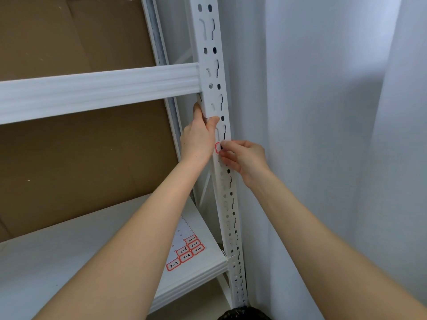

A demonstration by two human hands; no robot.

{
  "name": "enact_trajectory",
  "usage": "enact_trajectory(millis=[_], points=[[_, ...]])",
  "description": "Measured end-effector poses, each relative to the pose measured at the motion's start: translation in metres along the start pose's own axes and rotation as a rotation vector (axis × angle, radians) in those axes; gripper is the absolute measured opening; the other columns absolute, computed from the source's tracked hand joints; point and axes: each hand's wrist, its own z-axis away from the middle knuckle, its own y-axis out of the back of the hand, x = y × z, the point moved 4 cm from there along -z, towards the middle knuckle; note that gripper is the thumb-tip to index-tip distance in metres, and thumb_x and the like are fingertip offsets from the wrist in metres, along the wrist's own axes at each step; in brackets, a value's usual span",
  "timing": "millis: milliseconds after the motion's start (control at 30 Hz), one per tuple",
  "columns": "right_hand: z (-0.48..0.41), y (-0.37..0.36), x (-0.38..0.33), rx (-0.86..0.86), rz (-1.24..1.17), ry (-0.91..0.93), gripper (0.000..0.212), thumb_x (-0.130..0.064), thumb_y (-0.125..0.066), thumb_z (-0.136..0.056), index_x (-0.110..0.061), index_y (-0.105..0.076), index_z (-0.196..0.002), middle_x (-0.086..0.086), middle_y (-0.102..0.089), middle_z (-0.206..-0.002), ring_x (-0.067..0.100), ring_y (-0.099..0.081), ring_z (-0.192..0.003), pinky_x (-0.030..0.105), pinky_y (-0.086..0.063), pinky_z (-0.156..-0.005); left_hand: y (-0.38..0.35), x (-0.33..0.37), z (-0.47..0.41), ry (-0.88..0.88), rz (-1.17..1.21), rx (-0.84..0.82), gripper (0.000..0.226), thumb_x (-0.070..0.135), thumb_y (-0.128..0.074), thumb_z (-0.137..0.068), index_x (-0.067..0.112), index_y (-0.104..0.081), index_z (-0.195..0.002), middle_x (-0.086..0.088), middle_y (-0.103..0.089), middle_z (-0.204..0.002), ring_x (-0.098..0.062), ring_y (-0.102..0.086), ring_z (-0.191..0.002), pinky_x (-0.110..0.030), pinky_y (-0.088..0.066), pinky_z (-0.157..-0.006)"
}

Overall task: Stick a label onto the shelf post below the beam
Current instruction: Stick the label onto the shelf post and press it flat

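Red-edged label [218,147] on the shelf post [213,65] front, below the beam [99,91]; my right hand [242,158] pinches its edge. My left hand [198,137] grips the post just above. Label sheet [186,252] on shelf board [69,250], left of post. Curtain [323,112] right of post.

Post [213,93] white painted metal; backing [69,158] matt cardboard.

A sticker sheet [184,250] lies on the lower shelf [69,255]. Its red-bordered stickers carry handwritten black codes: 6-4, 7-1, 7-4, 6-6, 7-3 and 7-2. On the post [212,93], a red-bordered label [217,147] sits mostly under my right hand [245,158], so I cannot read its writing.
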Motion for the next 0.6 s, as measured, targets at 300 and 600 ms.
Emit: enact_trajectory(millis=[300,600], points=[[-0.006,-0.007,-0.003,0.130,0.177,0.060,0.004,-0.007,-0.065,-0.071,-0.007,-0.062,-0.074,0.011,-0.071,-0.072,0.021,-0.070,-0.065,0.037,-0.060,-0.073,0.000,0.001,0.000,0.009,-0.004,0.012,0.045,0.033,-0.040,-0.100,0.019,-0.034,-0.143,-0.005,-0.057,-0.132,-0.028,-0.054,-0.117,-0.036,-0.043,-0.093],[-0.004,-0.008,-0.002,0.166,0.263,0.083,0.008,-0.006,-0.065,-0.068,-0.005,-0.066,-0.076,0.006,-0.071,-0.065,0.016,-0.067,-0.057,0.035,-0.060,-0.070,-0.001,0.000,0.000,0.011,-0.034,0.020,0.046,0.034,-0.040,-0.100,0.018,-0.034,-0.142,-0.005,-0.059,-0.129,-0.029,-0.056,-0.115,-0.035,-0.043,-0.090]])
